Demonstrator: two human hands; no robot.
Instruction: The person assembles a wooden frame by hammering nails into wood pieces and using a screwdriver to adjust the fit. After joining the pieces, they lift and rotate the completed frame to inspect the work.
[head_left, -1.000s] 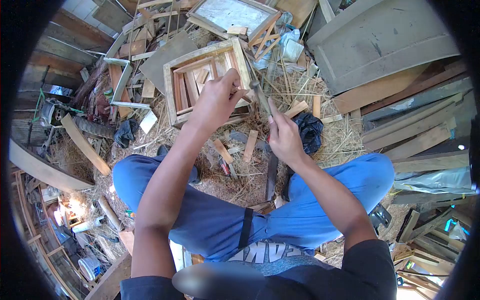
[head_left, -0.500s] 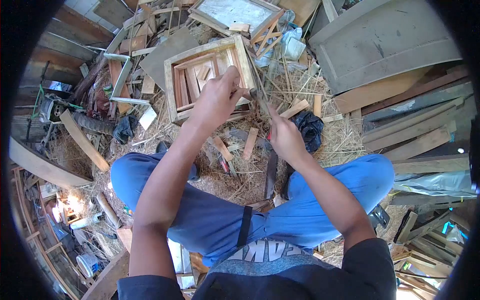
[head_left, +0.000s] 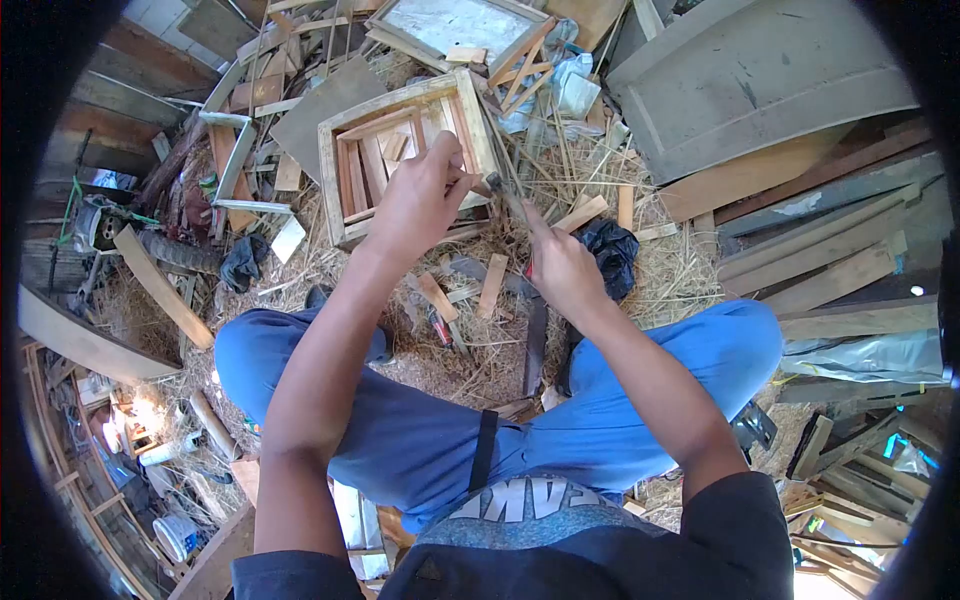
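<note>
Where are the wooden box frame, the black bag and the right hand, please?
wooden box frame (head_left: 329, 188), head view, its left wall.
black bag (head_left: 612, 255), head view, its middle.
right hand (head_left: 562, 270), head view, back of the hand.

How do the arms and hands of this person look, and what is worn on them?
Both hands are bare: the left hand and right hand carry no gloves, and I see no ring, watch or bracelet. The forearms are uncovered too. Short dark sleeves, the left sleeve and right sleeve, end above the elbows.
</note>
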